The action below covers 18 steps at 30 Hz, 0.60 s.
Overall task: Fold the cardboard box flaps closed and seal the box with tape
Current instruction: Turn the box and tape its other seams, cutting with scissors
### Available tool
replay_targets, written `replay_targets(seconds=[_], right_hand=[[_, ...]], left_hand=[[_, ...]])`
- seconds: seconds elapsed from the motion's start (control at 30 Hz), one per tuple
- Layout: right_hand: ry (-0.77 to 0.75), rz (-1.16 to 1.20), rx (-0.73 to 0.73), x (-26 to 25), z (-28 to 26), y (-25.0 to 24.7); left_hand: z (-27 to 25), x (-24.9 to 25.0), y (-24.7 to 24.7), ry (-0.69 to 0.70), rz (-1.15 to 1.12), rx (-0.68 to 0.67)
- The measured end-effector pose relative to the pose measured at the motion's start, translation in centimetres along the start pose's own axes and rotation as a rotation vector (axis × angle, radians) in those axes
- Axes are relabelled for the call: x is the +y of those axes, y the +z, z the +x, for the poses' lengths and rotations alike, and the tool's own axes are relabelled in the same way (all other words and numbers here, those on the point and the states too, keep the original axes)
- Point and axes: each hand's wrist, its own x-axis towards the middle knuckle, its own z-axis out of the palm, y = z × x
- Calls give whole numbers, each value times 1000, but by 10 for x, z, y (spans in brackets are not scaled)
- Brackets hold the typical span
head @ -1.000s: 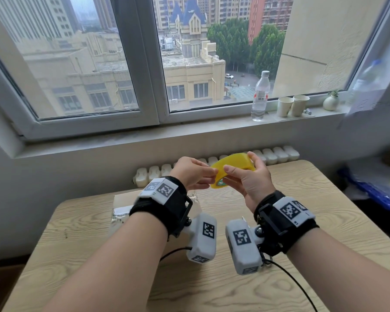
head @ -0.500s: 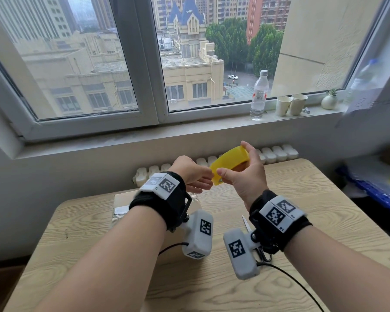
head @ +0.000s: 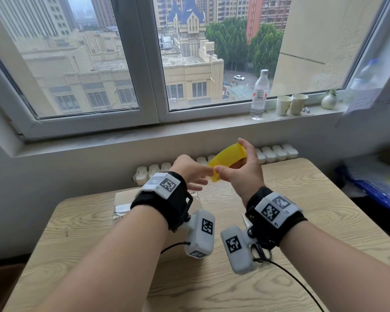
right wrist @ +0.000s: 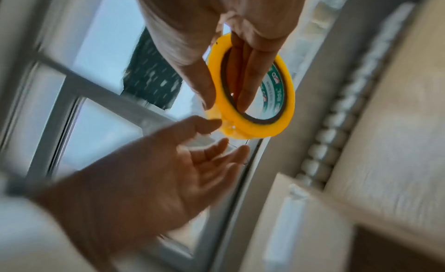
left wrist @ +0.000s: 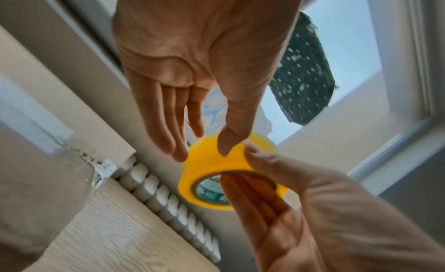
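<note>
I hold a yellow tape roll (head: 230,154) in the air above the table. My right hand (head: 231,164) grips it, with fingers through the core (right wrist: 240,82) and the thumb on the outer face. My left hand (head: 200,174) reaches in from the left with fairly straight fingers, and its thumb tip (left wrist: 225,148) touches the roll's outer surface (left wrist: 211,173). A crinkled bit of tape (right wrist: 226,128) shows at that spot. The cardboard box (head: 124,194) sits on the table behind my left wrist, with shiny tape on its side.
The wooden table (head: 302,199) stands against the wall under a window. A white ribbed radiator top (head: 275,152) runs along its back edge. A bottle (head: 259,95), two cups (head: 291,104) and a small vase (head: 329,101) are on the sill. Blue clutter (head: 381,192) lies at the right.
Both hands have lifted the roll a little, and my right hand has turned it more on edge. My left fingers stayed at the roll's near end.
</note>
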Motion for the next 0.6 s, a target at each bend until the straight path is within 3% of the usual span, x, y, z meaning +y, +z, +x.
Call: replay_targets(seconds=[0.1, 0.2, 0.27, 0.3, 0.37, 0.43, 0.5, 0.6], right_hand=[[275, 495, -24, -9, 5, -5], [424, 704, -117, -14, 5, -11], [458, 571, -174, -17, 4, -12], [432, 387, -196, -19, 3, -14], [280, -98, -198, -19, 6, -18], [56, -407, -187, -19, 7, -22], [-2, -448, -285, -22, 8, -23], [45, -382, -413, -29, 5, -19]], left_hand=[[5, -5, -4, 141, 76, -70], [6, -8, -4, 297, 299, 0], [6, -9, -5, 367, 407, 92], [5, -9, -7, 384, 462, 111], [3, -10, -12, 395, 550, 121], [-1, -8, -15, 406, 606, 123], [-7, -2, -16, 437, 678, 123], [-14, 7, -15, 498, 824, 137]])
